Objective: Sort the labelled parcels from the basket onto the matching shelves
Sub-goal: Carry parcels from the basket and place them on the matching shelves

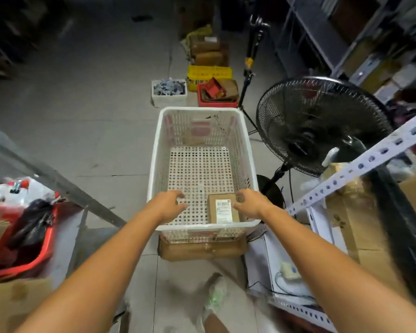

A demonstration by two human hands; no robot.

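Parcel label (223, 211) text illegible, blurred.

Dim indoor light is falling from overhead; the white basket (203, 228) is reading brightest. Far corners are fading to near black. Wide-angle distortion is bending the shelf upright (360, 165); the frame edges are blurring.

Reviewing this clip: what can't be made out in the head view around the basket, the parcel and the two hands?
- Label text on the parcel: too small to read.
- Right hand: whether it touches the parcel; its fingers hide the contact.
- Left hand: hangs open in the white basket, grip on nothing.
- Shelves at right: blurred, cut by the edge; no shelf labels legible.
- Brown box under the basket: mostly covered.
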